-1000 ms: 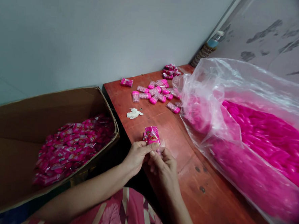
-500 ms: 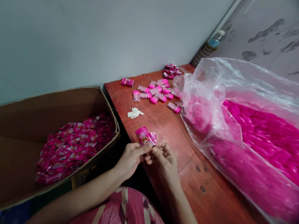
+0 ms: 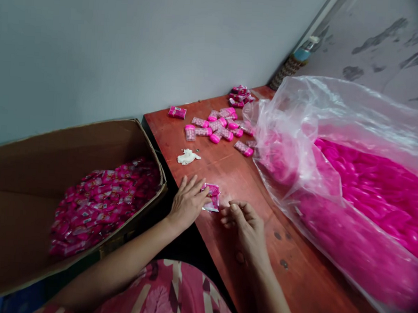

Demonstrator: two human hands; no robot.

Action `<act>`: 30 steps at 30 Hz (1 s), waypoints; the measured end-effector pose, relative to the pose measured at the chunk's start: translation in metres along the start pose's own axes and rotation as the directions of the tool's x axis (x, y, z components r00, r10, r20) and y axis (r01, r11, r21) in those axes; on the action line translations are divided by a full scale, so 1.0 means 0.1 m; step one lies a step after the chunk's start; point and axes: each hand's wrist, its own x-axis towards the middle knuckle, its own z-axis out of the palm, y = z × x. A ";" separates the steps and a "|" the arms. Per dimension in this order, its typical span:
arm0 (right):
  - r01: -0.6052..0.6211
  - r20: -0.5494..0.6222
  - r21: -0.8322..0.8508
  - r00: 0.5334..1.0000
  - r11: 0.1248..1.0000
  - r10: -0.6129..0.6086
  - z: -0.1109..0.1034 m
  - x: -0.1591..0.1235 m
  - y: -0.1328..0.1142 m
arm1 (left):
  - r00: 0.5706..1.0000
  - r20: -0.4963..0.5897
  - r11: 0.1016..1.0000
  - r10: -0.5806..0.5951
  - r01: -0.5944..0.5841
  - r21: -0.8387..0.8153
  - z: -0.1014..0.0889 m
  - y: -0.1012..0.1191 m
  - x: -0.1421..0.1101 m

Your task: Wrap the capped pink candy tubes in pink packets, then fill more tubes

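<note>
My left hand (image 3: pixel 188 205) lies palm down at the left edge of the red wooden table (image 3: pixel 261 230), fingers spread. Its fingertips rest on the left side of a flat, clear-and-pink printed plastic sachet (image 3: pixel 212 201). To the right of the sachet, my right hand (image 3: pixel 243 224) hovers with fingers curled and the thumb close against the index finger. Anything between those fingertips is too small to make out. Further back lie several small pink-capped clear containers (image 3: pixel 217 124) filled with pale pink beads.
On my left stands a cardboard box (image 3: pixel 17 163) with many pink packets (image 3: pixel 103 206). A large clear bag (image 3: pixel 292 185) of pink plastic pieces (image 3: pixel 380 190) covers the table's right side. White crumpled scrap (image 3: pixel 187 157), a pink packet (image 3: pixel 177 112) and stacked packets (image 3: pixel 240 96) lie toward the wall.
Both hands were together, pinching a pink packet over the table. They have come apart, that packet is out of sight, and my left hand has flattened onto the sachet.
</note>
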 end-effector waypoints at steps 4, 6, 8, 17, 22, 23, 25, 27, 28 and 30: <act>0.071 -0.013 -0.071 0.997 0.995 -0.072 0.05 0.02 0.03 | 0.998 -0.025 0.998 0.050 -0.050 0.024 -0.01 -0.06 -0.01; 0.122 -0.029 -0.066 0.992 0.990 -0.125 0.10 0.07 0.04 | 0.998 -0.033 0.998 0.059 -0.059 0.006 -0.02 -0.02 -0.02; 0.145 -0.013 -0.006 0.989 0.989 -0.145 0.16 0.13 0.03 | 0.997 -0.013 0.997 0.078 -0.078 -0.016 -0.01 0.04 -0.05; 0.106 0.096 0.107 0.989 0.989 -0.116 0.19 0.32 -0.16 | 0.947 0.186 0.896 -0.263 0.311 -0.316 -0.04 0.19 0.00; 0.203 0.305 -0.299 0.946 0.933 -0.108 0.07 0.60 -0.33 | 0.886 0.266 0.753 -0.381 0.464 -0.467 -0.01 0.16 0.06; 0.273 0.300 -0.447 0.943 0.852 -0.145 0.03 0.72 -0.40 | 0.882 0.239 0.748 -0.406 0.471 -0.467 -0.01 0.16 0.06; 0.336 0.220 -0.759 0.939 0.558 -0.266 -0.05 1.04 -0.55 | 0.869 0.190 0.734 -0.457 0.489 -0.471 -0.02 0.18 0.08; 0.240 0.134 -0.925 0.932 0.295 -0.336 -0.10 1.39 -0.70 | 0.850 0.168 0.698 -0.500 0.510 -0.503 -0.04 0.21 0.08; 0.202 0.106 -0.947 0.931 0.249 -0.350 -0.11 1.55 -0.75 | 0.841 0.164 0.679 -0.515 0.517 -0.521 -0.04 0.22 0.08; 0.148 0.072 -0.970 0.932 0.192 -0.354 -0.09 1.81 -0.81 | 0.829 0.154 0.651 -0.538 0.525 -0.548 -0.07 0.24 0.09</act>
